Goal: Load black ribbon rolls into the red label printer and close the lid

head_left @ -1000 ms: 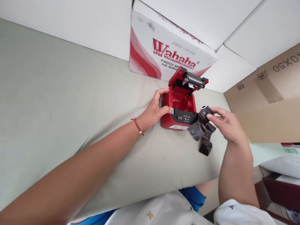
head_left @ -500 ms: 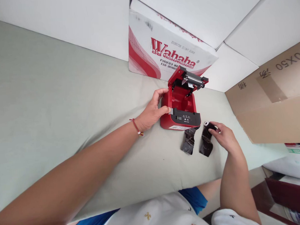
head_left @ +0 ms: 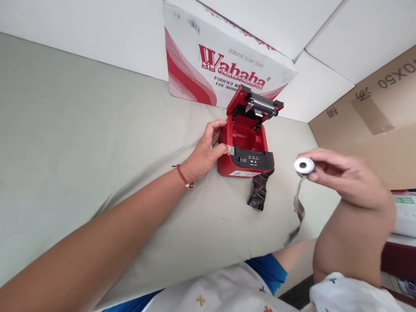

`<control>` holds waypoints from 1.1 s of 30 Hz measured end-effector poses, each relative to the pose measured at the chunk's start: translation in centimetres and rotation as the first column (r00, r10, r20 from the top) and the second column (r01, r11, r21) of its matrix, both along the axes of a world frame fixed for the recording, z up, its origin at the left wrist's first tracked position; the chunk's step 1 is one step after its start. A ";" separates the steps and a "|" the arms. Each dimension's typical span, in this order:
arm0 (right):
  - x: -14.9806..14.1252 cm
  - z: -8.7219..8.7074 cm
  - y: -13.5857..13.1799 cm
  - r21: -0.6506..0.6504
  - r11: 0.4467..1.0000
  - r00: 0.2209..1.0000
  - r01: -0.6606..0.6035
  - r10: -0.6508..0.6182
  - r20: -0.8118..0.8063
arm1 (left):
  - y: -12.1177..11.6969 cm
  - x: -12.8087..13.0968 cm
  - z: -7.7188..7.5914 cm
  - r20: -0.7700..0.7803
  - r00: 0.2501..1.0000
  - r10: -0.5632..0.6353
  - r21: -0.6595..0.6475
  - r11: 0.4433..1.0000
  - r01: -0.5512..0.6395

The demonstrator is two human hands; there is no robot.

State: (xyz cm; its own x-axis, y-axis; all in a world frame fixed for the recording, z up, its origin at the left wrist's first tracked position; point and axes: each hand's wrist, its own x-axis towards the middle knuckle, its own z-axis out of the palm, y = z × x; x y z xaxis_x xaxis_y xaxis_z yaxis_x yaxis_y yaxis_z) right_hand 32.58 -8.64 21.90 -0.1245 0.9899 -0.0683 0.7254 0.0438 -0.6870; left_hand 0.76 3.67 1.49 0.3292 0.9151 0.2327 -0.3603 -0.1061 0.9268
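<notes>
A small red printer (head_left: pixel 245 143) stands on the pale green table (head_left: pixel 90 147) with its lid tipped open and its inner bay bare. My left hand (head_left: pixel 204 151) grips the printer's left side, thumb on the front corner. My right hand (head_left: pixel 347 177) is raised off the table, closed on a small white roll (head_left: pixel 304 166) whose end faces me. A dark strip (head_left: pixel 298 216) trails down from the roll, blurred. Another dark crumpled strip (head_left: pixel 259 194) lies on the table just in front of the printer.
A red and white Wahaha carton (head_left: pixel 221 68) stands behind the printer against white panels. A brown cardboard box (head_left: pixel 375 121) lies at the right. More packages (head_left: pixel 410 211) sit beyond the table's right end. The table's near edge runs just below my arms.
My right hand has lifted the roll up off the table toward me, with a dark strip trailing from it. One dark strip stayed on the table. The left hand kept hold of the printer.
</notes>
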 end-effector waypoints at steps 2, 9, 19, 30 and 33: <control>-2.3 0.4 2.5 -0.005 0.996 0.996 -0.087 0.087 0.030 | 0.0 0.0 0.1 0.007 1.000 -0.001 -0.004 1.000 0.001; -9.8 -3.7 10.7 0.062 0.986 0.916 -0.158 0.123 0.381 | -0.5 0.2 0.7 0.045 0.999 0.005 -0.038 0.999 -0.003; -14.1 -5.1 13.0 -0.004 0.986 0.753 -0.165 0.129 0.645 | -0.5 0.3 -0.4 -0.090 0.984 0.156 0.175 0.975 -0.138; -13.0 -4.8 11.3 0.087 0.965 0.884 -0.249 0.190 0.427 | -4.8 1.6 0.2 -0.089 0.765 0.638 0.936 0.316 -0.155; -11.8 -3.2 9.8 0.272 0.945 0.970 -0.180 0.124 0.210 | -4.7 1.7 0.2 -0.034 0.711 0.702 0.951 0.241 -0.192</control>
